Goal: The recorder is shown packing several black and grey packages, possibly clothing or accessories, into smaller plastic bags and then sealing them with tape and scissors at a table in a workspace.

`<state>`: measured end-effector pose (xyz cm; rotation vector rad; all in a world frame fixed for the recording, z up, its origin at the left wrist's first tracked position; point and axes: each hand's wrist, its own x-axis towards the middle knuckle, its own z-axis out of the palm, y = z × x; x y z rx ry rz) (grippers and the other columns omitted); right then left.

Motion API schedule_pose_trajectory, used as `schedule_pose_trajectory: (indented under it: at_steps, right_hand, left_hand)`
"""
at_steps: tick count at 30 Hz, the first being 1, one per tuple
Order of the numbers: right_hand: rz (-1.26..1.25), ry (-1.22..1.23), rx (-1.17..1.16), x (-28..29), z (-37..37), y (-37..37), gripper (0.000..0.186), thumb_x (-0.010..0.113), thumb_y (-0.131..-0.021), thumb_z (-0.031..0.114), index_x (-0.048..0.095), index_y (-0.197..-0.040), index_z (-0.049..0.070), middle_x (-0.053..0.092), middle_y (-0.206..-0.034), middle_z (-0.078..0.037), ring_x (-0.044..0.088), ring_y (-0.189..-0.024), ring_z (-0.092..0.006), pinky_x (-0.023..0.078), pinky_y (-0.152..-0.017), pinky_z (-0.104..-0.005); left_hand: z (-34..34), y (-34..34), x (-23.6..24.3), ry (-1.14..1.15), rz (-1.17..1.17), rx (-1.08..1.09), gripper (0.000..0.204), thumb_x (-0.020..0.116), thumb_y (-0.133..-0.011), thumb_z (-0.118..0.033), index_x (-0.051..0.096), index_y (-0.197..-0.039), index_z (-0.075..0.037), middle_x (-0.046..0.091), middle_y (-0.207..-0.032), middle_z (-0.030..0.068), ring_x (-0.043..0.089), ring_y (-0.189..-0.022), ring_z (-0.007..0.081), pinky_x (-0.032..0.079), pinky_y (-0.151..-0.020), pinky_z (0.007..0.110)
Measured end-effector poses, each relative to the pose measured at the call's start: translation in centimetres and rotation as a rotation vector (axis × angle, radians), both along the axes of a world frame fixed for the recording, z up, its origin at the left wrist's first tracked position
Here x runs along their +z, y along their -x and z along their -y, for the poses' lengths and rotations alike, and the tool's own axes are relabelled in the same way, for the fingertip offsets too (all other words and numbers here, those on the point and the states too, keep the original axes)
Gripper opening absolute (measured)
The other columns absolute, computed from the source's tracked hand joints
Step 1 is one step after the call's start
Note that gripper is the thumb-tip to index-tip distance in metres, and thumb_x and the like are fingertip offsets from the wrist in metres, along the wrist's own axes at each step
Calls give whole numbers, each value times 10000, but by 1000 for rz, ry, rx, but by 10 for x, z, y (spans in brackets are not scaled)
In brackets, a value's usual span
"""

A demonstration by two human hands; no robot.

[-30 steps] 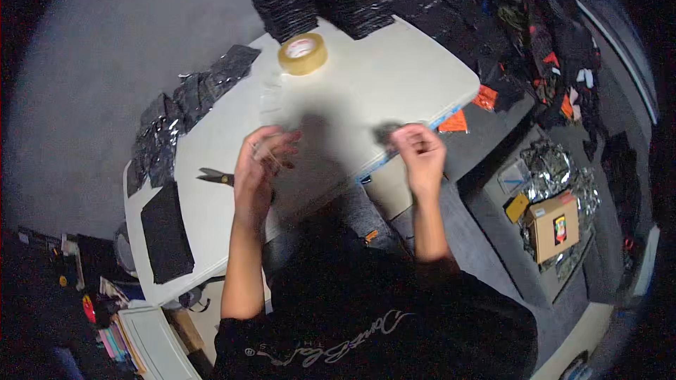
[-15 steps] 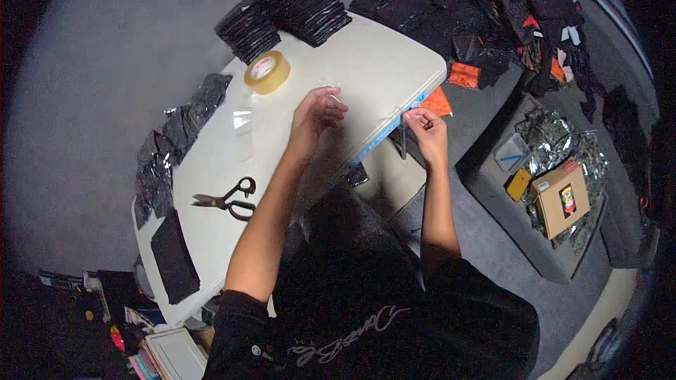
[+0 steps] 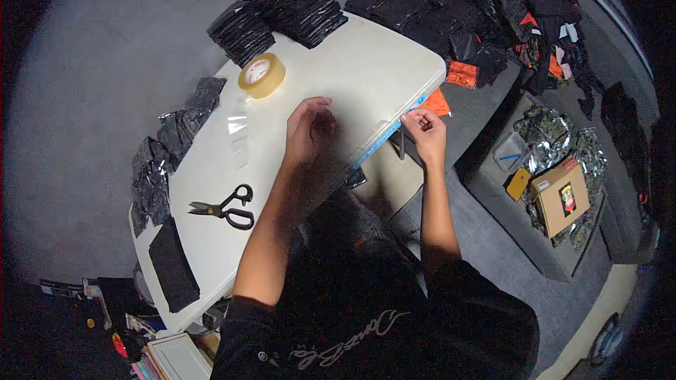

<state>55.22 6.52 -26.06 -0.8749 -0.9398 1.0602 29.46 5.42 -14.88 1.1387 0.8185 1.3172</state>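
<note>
Over the white table (image 3: 352, 63), my left hand (image 3: 304, 130) hovers with its fingers curled inward. Shadow covers its fingertips, and anything held in them is too hard to make out. My right hand (image 3: 429, 130) pinches thumb and fingers together at the table's right edge, beside a blue printed strip (image 3: 384, 135) running along that edge. What lies in the pinch is too small to name. Clear tape pieces (image 3: 238, 124) lie on the table left of my left hand. A roll of clear yellowish tape (image 3: 262, 76) stands farther off, and black-handled scissors (image 3: 224, 208) lie nearer.
Stacks of black plastic packets (image 3: 296, 7) stand at the table's far edge. Black packets (image 3: 151, 176) line its left rim, near a flat black piece (image 3: 174, 264). On the right, a grey seat (image 3: 507, 218) holds a cardboard box (image 3: 561, 198) and a yellow phone-like object (image 3: 518, 184).
My left hand has dropped slightly nearer to me, and its fingers have curled in. My right hand stays almost in place at the table edge. The view has shifted slightly.
</note>
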Motion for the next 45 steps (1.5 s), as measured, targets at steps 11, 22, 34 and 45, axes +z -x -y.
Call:
schedule_pose_trajectory:
  at_steps: [11,22,34,45]
  right_hand:
    - [105,-116,-251,1,0,8,408,848,-780,51,552,-1060,33,536,-747,46,482,-675,-45,410,-634,-188]
    - [155,-185,-148,94,40,49,160,762,-867,59,635,-958,25,592,-770,45,477,-673,1,394,-605,-168]
    - [-89,63,247,107,23,69,302,647,-983,159,622,-1230,-12,688,-882,-59,640,-738,-85,485,-580,-209]
    - [551,-40,117,134,8,86,216,766,-867,114,720,-1025,-26,700,-779,-4,578,-638,-24,447,-569,-198]
  left_hand:
    - [2,0,-6,-163,-289,73,298,536,-1050,-288,617,-1101,-5,621,-850,42,571,-734,124,480,-668,277]
    - [-4,1,-13,-112,-372,79,287,657,-982,-278,617,-1043,-1,642,-811,39,583,-699,88,502,-625,259]
    - [-17,16,-31,-287,-131,-86,663,554,-990,-524,546,-1262,80,619,-814,48,522,-653,102,445,-626,248]
    - [-19,17,-37,-202,-51,-206,690,469,-1000,-598,620,-1117,65,589,-858,44,472,-730,105,378,-693,261]
